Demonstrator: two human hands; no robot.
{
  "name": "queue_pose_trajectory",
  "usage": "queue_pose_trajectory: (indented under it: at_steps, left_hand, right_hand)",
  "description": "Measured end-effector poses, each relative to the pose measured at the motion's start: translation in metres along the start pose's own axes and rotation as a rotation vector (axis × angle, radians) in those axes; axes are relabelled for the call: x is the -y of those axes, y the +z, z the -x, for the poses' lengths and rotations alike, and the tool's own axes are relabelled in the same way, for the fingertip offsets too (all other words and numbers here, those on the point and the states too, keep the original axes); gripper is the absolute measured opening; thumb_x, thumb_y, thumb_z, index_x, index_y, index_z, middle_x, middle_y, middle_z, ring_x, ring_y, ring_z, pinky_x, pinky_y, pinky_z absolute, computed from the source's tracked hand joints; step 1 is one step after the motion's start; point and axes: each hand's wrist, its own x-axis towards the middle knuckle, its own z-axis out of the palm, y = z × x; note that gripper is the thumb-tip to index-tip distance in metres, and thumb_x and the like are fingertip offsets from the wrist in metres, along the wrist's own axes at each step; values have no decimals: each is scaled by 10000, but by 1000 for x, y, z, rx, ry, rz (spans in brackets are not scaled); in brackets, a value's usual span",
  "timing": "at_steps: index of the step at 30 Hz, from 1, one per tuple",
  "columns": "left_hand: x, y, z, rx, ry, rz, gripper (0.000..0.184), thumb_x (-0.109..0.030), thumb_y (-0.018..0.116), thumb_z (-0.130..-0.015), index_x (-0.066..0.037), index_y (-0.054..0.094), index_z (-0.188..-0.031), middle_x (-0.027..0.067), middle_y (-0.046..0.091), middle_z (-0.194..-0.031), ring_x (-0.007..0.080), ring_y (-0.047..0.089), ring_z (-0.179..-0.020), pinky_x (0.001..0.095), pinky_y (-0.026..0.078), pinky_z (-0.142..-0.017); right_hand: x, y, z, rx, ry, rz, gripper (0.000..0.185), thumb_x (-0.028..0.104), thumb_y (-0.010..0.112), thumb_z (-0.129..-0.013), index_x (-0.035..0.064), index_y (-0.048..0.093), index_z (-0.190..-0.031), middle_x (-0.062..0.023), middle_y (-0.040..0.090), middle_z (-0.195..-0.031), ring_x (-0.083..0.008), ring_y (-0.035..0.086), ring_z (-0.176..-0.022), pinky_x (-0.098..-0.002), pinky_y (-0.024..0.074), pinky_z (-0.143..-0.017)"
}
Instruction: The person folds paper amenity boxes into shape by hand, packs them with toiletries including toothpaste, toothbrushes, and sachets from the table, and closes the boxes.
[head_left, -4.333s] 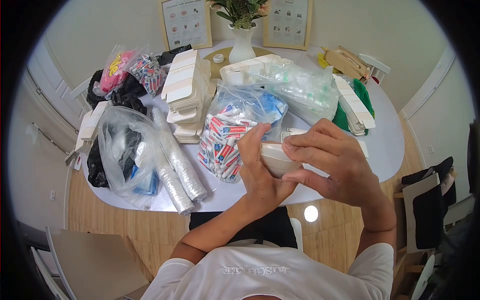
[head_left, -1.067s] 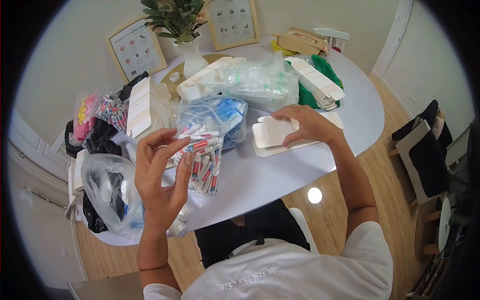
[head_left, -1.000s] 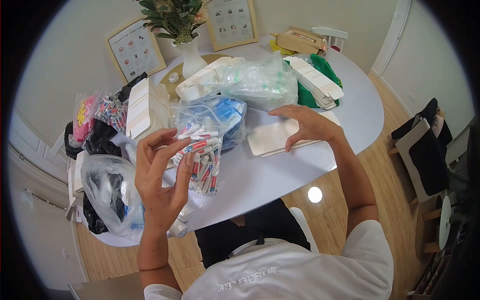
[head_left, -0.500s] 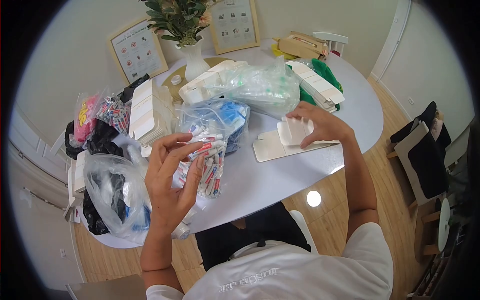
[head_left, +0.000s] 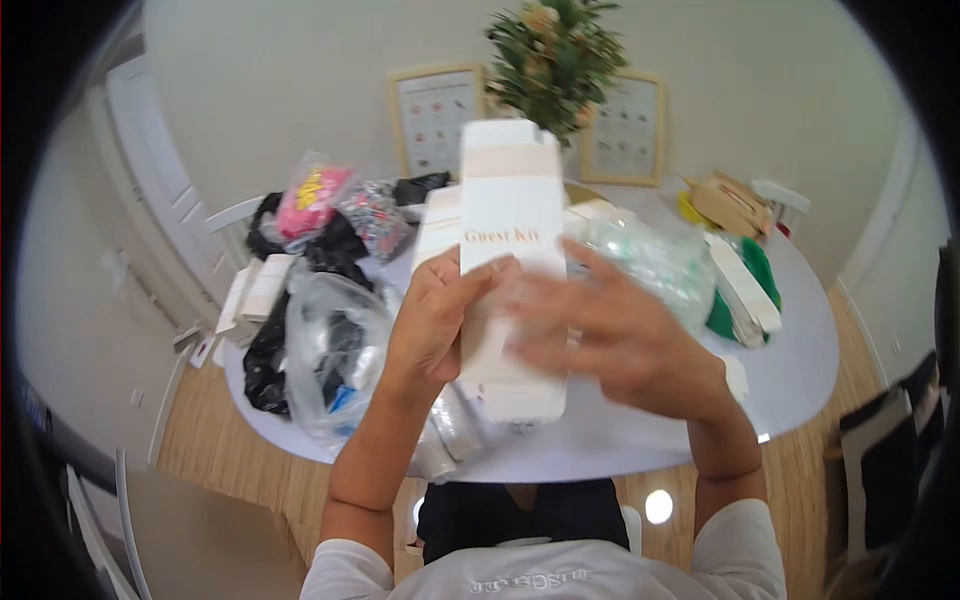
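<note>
Blocking our view of the table's (head_left: pixel 800 375) middle, one Guest Kit carton (head_left: pixel 513 210), raised lengthwise in front of the person, between the hands. Left hand (head_left: pixel 428 325): closed on the carton's left edge, thumb across the printed face; its other fingers are largely hidden from us. Right hand (head_left: pixel 620 330): smeared by motion over the carton's right side, fingers spread; we cannot tell whether it grips or merely brushes the card. Small print in the picture frames (head_left: pixel 438 122) is too soft for us to read; the dark chair (head_left: pixel 880 470) at right is cut by the lens border.

Against the frame half a second back, we record the left hand, then apart from the cartons with fingers parted, now on this one; the right hand has left the flat cartons on the tabletop, and the view has swung round.

Materials, as we list them: smooth white card with a pale beige band and orange lettering, squared flap on top; crinkled clear plastic bag (head_left: pixel 345 290) over glossy black plastic (head_left: pixel 268 365); clear-wrapped cylindrical rolls (head_left: pixel 450 435); bunched green cloth (head_left: pixel 760 275); dense leafy foliage (head_left: pixel 550 75) with peach blooms.
</note>
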Motion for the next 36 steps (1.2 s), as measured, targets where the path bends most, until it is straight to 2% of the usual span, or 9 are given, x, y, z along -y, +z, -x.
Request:
queue_pose_trajectory:
  at_steps: [3,4,6,9,13,16,32,35,36]
  left_hand:
    - [-11,-10,-19,-164,266,97,283,-77,588,-864,43,526,-1112,135,630,-1035,175,638,-885,295,527,-776]
    - [-13,-14,-27,-186,366,163,288,-66,583,-861,48,519,-1118,144,628,-1038,192,638,-904,312,532,-783]
    - [-20,-13,-39,-194,495,233,297,-56,536,-870,55,498,-1143,176,623,-1037,244,638,-933,361,544,-800]
    - [-26,-13,-49,-68,499,301,459,-134,527,-869,72,395,-1256,227,552,-1187,312,556,-1099,431,469,-944]
    - [-28,-10,-54,37,452,400,528,-230,517,-880,89,366,-1273,198,578,-1103,286,569,-1038,437,441,-969]
    - [-23,-11,-61,-26,418,603,560,-357,467,-901,107,398,-1207,112,535,-835,232,541,-787,412,439,-933]
    - [-20,-20,-62,-130,458,611,527,-407,518,-855,56,447,-1097,103,528,-842,225,535,-799,395,420,-928]
    - [-14,-20,-65,-101,426,590,519,-410,522,-852,48,458,-1088,104,536,-848,220,544,-810,387,443,-899]
    - [-11,-15,-63,-126,386,587,517,-415,523,-850,46,464,-1078,104,540,-846,220,548,-800,383,456,-877]
  right_hand:
    - [-19,17,-20,-526,450,-359,391,49,642,-788,3,539,-1162,-129,503,-1246,-223,531,-1084,-366,458,-892]
    - [-23,25,-25,-525,425,-366,391,49,642,-788,3,539,-1162,-129,503,-1246,-223,531,-1084,-366,458,-892]
    - [-31,42,-33,-528,680,-1156,389,30,646,-806,-39,521,-1168,-143,540,-1193,-133,553,-1015,-264,476,-811]
    - [-37,55,-42,-634,723,-1432,428,12,656,-793,-76,494,-1180,-139,582,-1111,-89,566,-948,-225,470,-804]
    - [-43,63,-42,-659,700,-1464,449,-23,634,-796,-83,468,-1208,-124,598,-1092,-109,580,-949,-241,467,-856]
    - [-37,66,-45,-695,781,-1562,468,-47,617,-794,-76,456,-1233,-122,585,-1123,-122,580,-973,-249,455,-899]
    - [-34,77,-51,-739,780,-1698,496,-60,609,-788,-37,449,-1257,-97,576,-1144,-116,580,-1008,-222,462,-896]
    - [-35,82,-51,-783,710,-1496,506,-53,617,-783,8,468,-1262,-73,584,-1114,-101,564,-970,-246,461,-886]
    - [-35,79,-51,-763,706,-1164,482,-46,639,-760,38,523,-1220,-63,588,-1106,-118,558,-934,-267,458,-859]
